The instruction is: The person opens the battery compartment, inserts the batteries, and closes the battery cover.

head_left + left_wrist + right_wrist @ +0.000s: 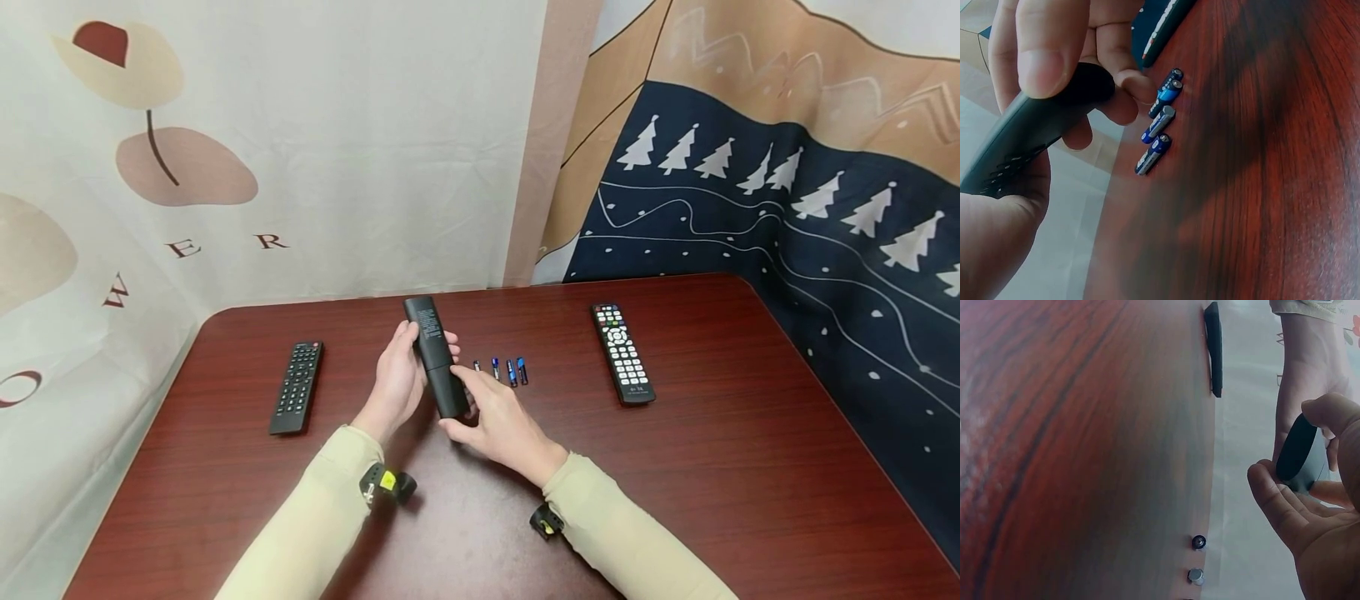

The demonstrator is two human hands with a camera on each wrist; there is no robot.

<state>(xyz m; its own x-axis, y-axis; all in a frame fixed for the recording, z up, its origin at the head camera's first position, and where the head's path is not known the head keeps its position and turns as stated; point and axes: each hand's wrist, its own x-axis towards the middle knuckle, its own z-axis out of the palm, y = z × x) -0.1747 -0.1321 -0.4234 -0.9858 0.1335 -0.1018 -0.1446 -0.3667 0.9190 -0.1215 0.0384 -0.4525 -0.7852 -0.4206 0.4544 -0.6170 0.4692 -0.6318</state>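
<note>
A black remote control (437,354) is held above the table, tilted, with its back and printed label facing up. Its buttons show on the underside in the left wrist view. My left hand (397,383) grips it along the left side, the thumb on the edge. At the near end, my right hand (501,417) holds the remote between thumb and fingers, by the lower part of its back below a seam. Just right of the hands, several small blue and silver batteries (1159,125) lie on the table. Whether any battery is inside the remote is hidden.
Another black remote (297,387) lies button side up on the left of the dark red wooden table (720,483). A third, with white buttons (622,354), lies at the right. Printed curtains (375,167) hang behind the table's far edge.
</note>
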